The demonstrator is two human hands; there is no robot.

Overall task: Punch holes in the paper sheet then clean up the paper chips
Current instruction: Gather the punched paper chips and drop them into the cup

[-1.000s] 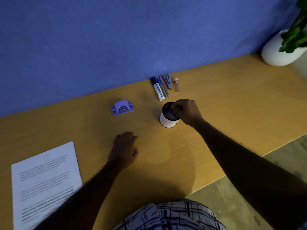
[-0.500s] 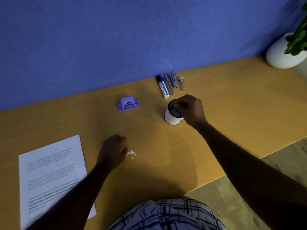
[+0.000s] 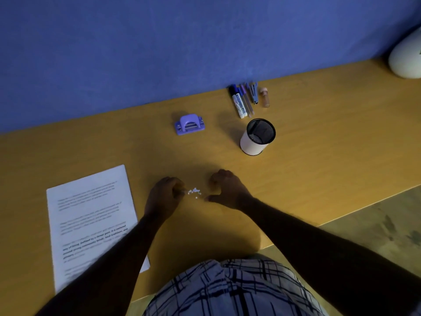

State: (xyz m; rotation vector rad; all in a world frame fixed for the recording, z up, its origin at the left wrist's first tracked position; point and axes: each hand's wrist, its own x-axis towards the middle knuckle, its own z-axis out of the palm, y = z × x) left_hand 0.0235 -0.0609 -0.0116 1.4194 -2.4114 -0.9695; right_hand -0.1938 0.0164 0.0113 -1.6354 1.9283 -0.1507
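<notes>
A blue wall fills the frame from 9 o'clock across 12 to 2 o'clock, its surface matte and faintly textured. Below it a wooden desk with a yellow-brown top runs across the middle, touching the wall along its far edge. Its near edge slants from 3 o'clock down toward 6 o'clock. Past that edge, at 4 o'clock, lies a mottled grey-green floor. The light is dim, with soft shadows on the desk.

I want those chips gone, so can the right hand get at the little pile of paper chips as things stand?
Probably yes: the right hand rests on the desk just beside the paper chips, with bare surface between; the left hand flanks the other side.
</notes>
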